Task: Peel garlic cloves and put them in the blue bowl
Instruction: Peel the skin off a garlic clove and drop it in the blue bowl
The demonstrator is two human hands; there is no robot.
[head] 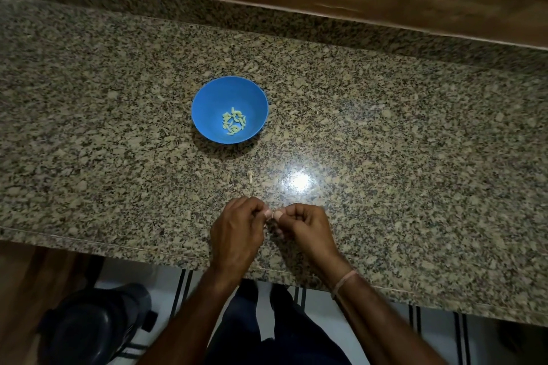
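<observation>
Left hand (pixel 237 231) and right hand (pixel 308 231): bare. Forearms (pixel 385 323) bare to the bottom frame edge. Right wrist carries a thin, pale pinkish band (pixel 345 280), with a finer strand just beside it. Trousers (pixel 246 323): dark blue, plain. Fabric detail is too dim to read.

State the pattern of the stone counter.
The polished stone counter is speckled beige, grey and black, seen in the head view.
</observation>
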